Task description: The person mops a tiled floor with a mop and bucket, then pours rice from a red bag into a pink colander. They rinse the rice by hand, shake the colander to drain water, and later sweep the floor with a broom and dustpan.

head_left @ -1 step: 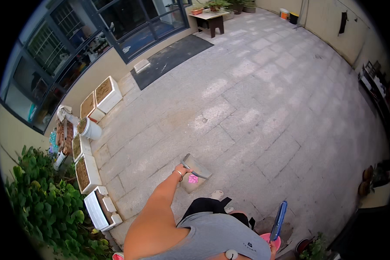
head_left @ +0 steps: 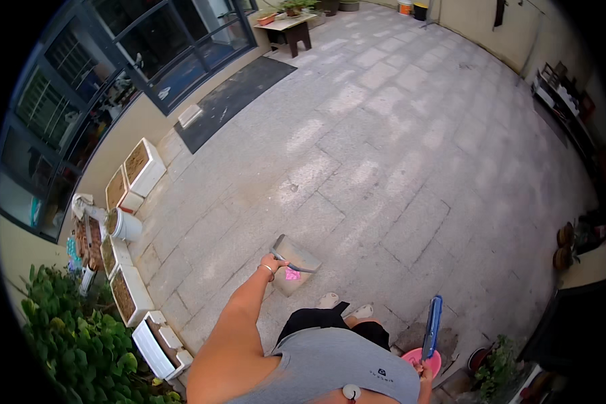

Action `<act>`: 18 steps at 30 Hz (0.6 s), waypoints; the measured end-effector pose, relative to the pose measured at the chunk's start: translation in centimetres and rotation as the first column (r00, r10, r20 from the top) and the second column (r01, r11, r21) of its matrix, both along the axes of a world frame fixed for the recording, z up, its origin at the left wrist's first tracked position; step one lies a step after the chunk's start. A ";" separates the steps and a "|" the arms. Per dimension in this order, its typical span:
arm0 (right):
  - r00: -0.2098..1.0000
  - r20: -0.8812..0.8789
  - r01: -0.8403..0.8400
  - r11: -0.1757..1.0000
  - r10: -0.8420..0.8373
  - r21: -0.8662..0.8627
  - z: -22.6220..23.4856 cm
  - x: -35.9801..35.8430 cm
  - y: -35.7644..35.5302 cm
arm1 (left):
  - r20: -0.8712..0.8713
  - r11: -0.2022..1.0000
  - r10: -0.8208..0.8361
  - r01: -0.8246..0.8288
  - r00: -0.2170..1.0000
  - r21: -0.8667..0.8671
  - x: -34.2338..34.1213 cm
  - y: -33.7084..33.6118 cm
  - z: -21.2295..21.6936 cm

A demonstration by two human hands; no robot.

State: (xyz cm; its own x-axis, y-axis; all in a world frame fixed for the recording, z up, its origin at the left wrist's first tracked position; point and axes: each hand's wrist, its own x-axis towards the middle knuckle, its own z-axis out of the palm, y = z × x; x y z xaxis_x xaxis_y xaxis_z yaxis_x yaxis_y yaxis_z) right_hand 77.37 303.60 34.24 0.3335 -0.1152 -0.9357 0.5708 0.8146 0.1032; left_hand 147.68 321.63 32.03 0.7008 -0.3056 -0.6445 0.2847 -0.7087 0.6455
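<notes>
My left hand (head_left: 273,262) reaches forward, its fingers closed round the dark bar of a flat grey pan that looks like a dustpan (head_left: 301,254). A bright pink patch (head_left: 292,275) shows on the pan, just below the bar. Down at the lower right my right hand (head_left: 423,369) grips the lower end of a long, narrow blue tool (head_left: 433,326) that points away from me; its exact kind cannot be made out. Behind that hand is a round pink basin (head_left: 435,363), partly covered by the hand and the tool.
White planter boxes (head_left: 145,168) and a white bucket (head_left: 127,226) line the left wall beside leafy plants (head_left: 81,330). A dark mat (head_left: 232,101) lies before the glass doors. A low table (head_left: 289,25) stands far off; a shelf (head_left: 562,108) is at the right.
The view has shifted slightly, so most of the yard sits further left. Both of my pale shoes and more of the pink basin now show. Each hand keeps its hold.
</notes>
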 end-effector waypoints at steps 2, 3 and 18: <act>1.000 -0.009 0.014 0.999 -0.014 0.038 1.1 2.2 -3.9 | -0.047 0.994 -0.055 0.050 0.997 -0.100 0.8 -8.6 2.6; 0.997 -0.039 0.077 0.991 -0.073 0.105 1.3 2.7 -6.0 | -0.038 0.991 -0.094 0.090 0.995 -0.097 0.4 -12.2 3.6; 0.854 0.206 0.505 0.857 -0.479 -0.102 2.4 -4.7 -45.3 | 0.097 0.941 -0.317 0.325 0.944 -0.093 -4.8 -62.9 8.2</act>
State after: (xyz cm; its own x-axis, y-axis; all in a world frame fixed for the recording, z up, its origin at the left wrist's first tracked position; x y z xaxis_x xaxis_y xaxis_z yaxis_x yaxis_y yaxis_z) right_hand 72.72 258.34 36.62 0.3461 -0.4367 -0.8304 0.8854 0.4447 0.1352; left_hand 142.84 258.71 40.23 0.6015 -0.5865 -0.5425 -0.0015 -0.6799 0.7333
